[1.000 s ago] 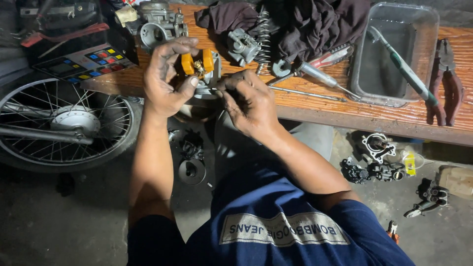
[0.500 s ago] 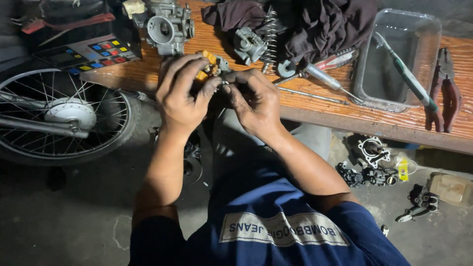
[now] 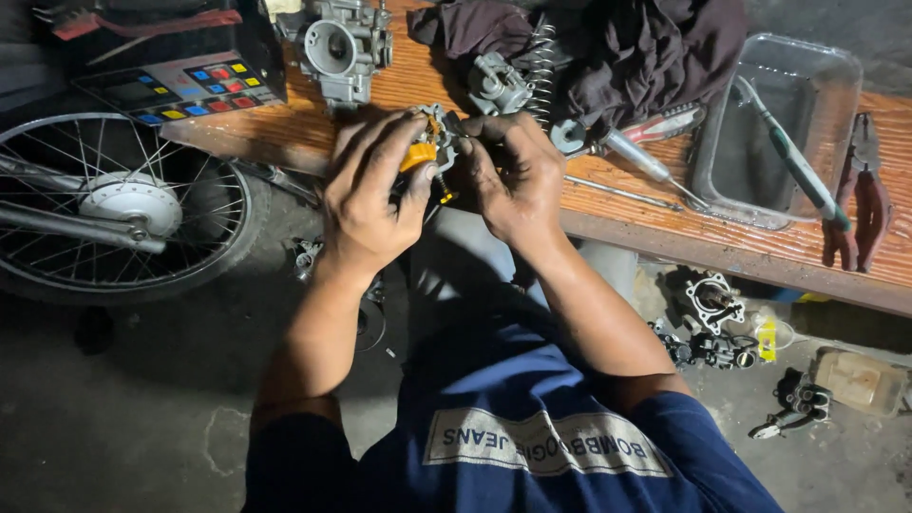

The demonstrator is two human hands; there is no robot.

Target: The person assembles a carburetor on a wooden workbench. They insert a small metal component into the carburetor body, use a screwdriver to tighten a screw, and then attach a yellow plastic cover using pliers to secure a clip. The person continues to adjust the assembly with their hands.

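My left hand point(image 3: 366, 195) and my right hand point(image 3: 513, 176) are closed together on a small metal carburetor part point(image 3: 439, 128) with an orange plastic piece point(image 3: 418, 155), held just off the edge of a wooden bench point(image 3: 665, 204). My fingers cover most of the part. A larger grey carburetor body point(image 3: 342, 47) stands on the bench just beyond my left hand. Another small metal part point(image 3: 499, 85) and a coil spring point(image 3: 541, 57) lie beyond my right hand.
On the bench lie a dark cloth point(image 3: 627, 47), screwdrivers point(image 3: 646, 161), a clear plastic tray point(image 3: 774, 123) holding a green-handled tool point(image 3: 793, 161), and red pliers point(image 3: 860, 195). A spoked wheel point(image 3: 123, 204) stands at left. Engine parts point(image 3: 712, 318) lie on the concrete floor.
My hands have closed in around the small part and moved slightly toward me and right; the view has shifted, showing more of the carburetor body on the bench.
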